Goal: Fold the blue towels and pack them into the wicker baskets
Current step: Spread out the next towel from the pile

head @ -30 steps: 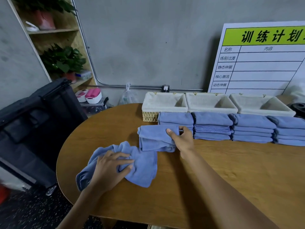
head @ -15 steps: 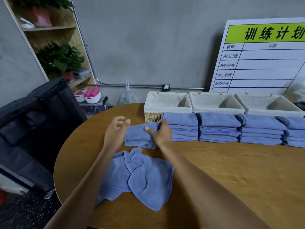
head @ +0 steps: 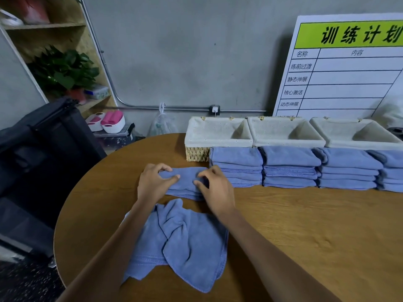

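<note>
1. Black fabric case (head: 43,153) at far left, beside a wooden shelf (head: 45,27) with a potted plant (head: 63,70).
2. Brown wooden table (head: 305,225), rounded at its left end.
3. Left hand (head: 152,184) gripping the left end of a folded towel (head: 185,182), fingers curled over its top, thumb pinching.
4. Right hand (head: 216,190) pinching the same towel's right end, fingers bent.
5. Folded towel lying on the table, just left of the towel stacks.
6. Crumpled towel (head: 185,243) unfolded, nearer the body, under both forearms.
7. Three towel stacks (head: 290,168) plus part of a fourth, in a row before three lined baskets (head: 218,134).
8. White board (head: 349,68) leaning on the wall, far right.
</note>
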A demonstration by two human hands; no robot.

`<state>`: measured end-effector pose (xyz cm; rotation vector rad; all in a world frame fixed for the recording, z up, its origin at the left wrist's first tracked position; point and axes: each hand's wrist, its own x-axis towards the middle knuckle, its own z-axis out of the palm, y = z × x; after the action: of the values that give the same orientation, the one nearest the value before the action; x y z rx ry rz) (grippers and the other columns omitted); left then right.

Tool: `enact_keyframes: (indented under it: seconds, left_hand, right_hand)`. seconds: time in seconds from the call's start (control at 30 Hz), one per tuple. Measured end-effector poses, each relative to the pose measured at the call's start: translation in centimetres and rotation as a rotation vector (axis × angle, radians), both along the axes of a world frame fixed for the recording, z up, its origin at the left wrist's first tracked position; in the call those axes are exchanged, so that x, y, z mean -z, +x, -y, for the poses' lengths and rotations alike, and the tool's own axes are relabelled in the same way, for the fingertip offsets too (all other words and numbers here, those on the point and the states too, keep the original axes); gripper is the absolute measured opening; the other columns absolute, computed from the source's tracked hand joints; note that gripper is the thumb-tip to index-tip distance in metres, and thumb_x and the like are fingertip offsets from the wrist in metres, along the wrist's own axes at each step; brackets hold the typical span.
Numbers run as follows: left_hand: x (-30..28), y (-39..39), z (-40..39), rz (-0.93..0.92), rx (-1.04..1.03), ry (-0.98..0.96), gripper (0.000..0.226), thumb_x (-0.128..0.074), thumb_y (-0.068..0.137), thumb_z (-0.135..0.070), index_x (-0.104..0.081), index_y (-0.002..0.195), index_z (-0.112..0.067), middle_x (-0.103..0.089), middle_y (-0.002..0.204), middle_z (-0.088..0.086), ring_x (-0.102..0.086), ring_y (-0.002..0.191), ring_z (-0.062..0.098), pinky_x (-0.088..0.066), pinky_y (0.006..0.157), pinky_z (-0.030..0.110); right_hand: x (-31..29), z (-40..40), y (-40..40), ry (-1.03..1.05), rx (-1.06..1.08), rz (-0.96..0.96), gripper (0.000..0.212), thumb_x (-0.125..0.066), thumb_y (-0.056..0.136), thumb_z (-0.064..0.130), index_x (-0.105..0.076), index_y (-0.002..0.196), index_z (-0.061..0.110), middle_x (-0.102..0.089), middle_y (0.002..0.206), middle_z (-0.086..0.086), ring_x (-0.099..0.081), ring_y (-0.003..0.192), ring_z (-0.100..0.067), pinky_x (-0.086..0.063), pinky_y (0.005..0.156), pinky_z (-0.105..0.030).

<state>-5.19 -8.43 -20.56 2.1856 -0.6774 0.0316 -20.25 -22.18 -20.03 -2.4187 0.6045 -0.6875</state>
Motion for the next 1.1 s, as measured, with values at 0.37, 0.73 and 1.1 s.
enact_keyframes:
  seconds: [0.37, 0.73, 1.1]
  left_hand:
    - [0.1, 0.1, 3.0, -0.005, -0.087, -0.092, 0.019, -0.084, 0.075, -0.037, -0.068, 0.081, -0.031, -0.058, 0.105, -0.004, -0.059, 0.092, 0.013, -0.041, 0.072, 0.024]
    - [0.5, 2.8, 0.1, -0.043, 0.195, -0.083, 0.012, -0.080, 0.083, -0.035, -0.074, 0.093, -0.034, -0.067, 0.112, -0.013, -0.060, 0.105, 0.000, -0.047, 0.086, 0.021]
    - [0.9, 1.7, 1.7, -0.010, 0.087, -0.092, 0.018, -0.083, 0.080, -0.029, -0.075, 0.095, -0.025, -0.064, 0.113, -0.009, -0.059, 0.101, 0.004, -0.040, 0.080, 0.010]
  right_hand:
    - [0.9, 2.0, 0.7, 0.171, -0.041, -0.060, 0.058, -0.063, 0.089, 0.058, -0.062, 0.132, 0.019, -0.067, 0.121, -0.007, -0.060, 0.111, -0.023, -0.048, 0.093, -0.034]
    - [1.6, 2.7, 0.7, -0.086, 0.036, -0.189, 0.043, -0.048, 0.101, 0.046, -0.048, 0.142, 0.034, -0.070, 0.100, -0.010, -0.065, 0.095, -0.031, -0.041, 0.068, -0.035]
    - [0.6, 2.0, 0.7, 0.014, 0.022, -0.183, 0.049, -0.042, 0.102, 0.050, -0.041, 0.147, 0.031, -0.068, 0.105, -0.012, -0.063, 0.100, -0.030, -0.050, 0.082, -0.040]
